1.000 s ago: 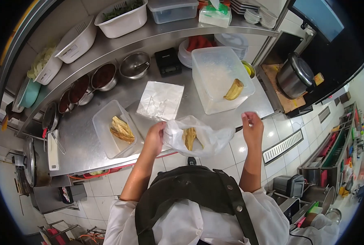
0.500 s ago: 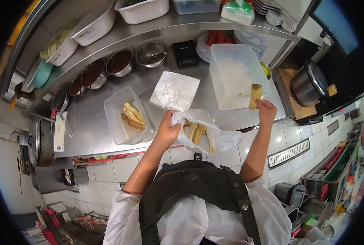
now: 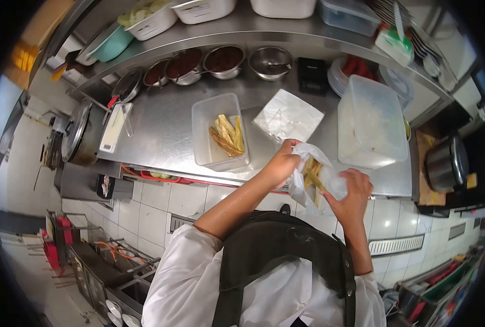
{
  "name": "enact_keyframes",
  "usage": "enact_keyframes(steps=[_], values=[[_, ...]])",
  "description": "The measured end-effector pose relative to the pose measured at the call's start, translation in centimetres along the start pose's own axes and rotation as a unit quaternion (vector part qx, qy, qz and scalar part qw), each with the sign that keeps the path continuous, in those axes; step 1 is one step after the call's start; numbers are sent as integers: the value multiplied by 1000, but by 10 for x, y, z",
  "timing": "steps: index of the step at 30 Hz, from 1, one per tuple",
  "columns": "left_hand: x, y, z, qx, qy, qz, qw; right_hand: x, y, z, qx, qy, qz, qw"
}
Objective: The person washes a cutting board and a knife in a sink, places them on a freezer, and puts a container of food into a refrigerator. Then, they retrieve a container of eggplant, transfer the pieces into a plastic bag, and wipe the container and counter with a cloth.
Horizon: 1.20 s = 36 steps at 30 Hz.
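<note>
My left hand [image 3: 287, 165] is closed on the gathered left edge of a thin white plastic bag [image 3: 301, 195]. Inside its open mouth lie yellow-brown strips of food [image 3: 311, 173]. My right hand [image 3: 353, 197] curls round the bag's right side, thumb apart from the fingers, its tip at the end of a strip. A clear plastic container [image 3: 203, 151] on the counter holds similar strips [image 3: 227, 134]. Just beyond my left hand is a stack of thin white sheets [image 3: 292, 115].
A large lidded translucent box [image 3: 372, 122] stands right on the steel counter [image 3: 163, 122]. Along the back are steel bowls of dark red sauce [image 3: 223, 60] and a black scale [image 3: 312, 75]. White tubs [image 3: 283, 7] line the shelf above. A white cutting board [image 3: 116, 128] lies left.
My right hand has come in from the right, where it held a yellow-green strip above the box, to the bag. The view has shifted left, and the bag's mouth is narrower.
</note>
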<state>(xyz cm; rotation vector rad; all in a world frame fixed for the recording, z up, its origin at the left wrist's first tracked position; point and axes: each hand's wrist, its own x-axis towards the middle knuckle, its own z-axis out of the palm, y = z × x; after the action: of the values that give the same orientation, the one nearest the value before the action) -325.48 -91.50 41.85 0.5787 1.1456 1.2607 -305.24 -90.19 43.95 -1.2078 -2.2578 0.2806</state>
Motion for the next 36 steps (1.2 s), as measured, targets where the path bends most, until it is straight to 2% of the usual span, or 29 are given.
enact_keyframes(steps=[1,4,5,6,7,9,10,12,14,16,17,19,20,21,22,25,28,29,32,34,36], values=[[1,-1,-1,-18,0,-8,1000,-3,5,-1,-36,35,11,999],[-9,7,-3,-72,-2,-43,997,-37,63,11,-135,-56,94,985],[-15,9,-5,-90,-18,-48,995,-41,84,4,-4,-125,75,989],[-19,9,-9,-109,-35,-52,992,-34,88,-4,125,-194,53,972],[-29,11,-19,-63,-65,-26,996,-27,90,-10,206,-224,106,947],[-62,18,-41,121,-40,58,990,-6,65,-43,356,-281,219,864],[-81,25,-51,214,-27,96,972,4,54,-49,377,-278,194,862],[-125,52,-64,273,-15,42,961,30,32,-50,419,-272,143,854],[-162,57,-78,210,24,57,976,54,9,-34,381,-338,69,858],[-188,53,-87,208,79,105,969,74,-19,-5,341,-418,7,842],[-201,50,-93,207,107,128,964,79,-35,7,344,-452,7,823],[-229,42,-117,222,67,131,964,87,-67,32,349,-514,7,784],[-241,38,-129,229,46,132,963,90,-84,43,346,-531,-32,773],[-255,46,-129,190,85,106,972,92,-100,54,343,-547,-68,760],[-267,50,-134,221,119,97,963,92,-116,65,340,-562,-103,747],[-298,51,-164,278,242,56,928,97,-162,103,295,-562,-151,757],[-302,66,-192,111,303,116,939,106,-196,145,218,-568,-278,744],[-302,69,-212,183,268,119,938,111,-202,156,238,-565,-310,727],[-288,72,-246,108,249,152,950,146,-234,188,306,-493,-104,808],[-280,76,-269,25,218,151,964,168,-233,218,189,-300,-147,923],[-272,85,-291,-4,200,172,965,183,-229,254,170,-289,-74,939]])
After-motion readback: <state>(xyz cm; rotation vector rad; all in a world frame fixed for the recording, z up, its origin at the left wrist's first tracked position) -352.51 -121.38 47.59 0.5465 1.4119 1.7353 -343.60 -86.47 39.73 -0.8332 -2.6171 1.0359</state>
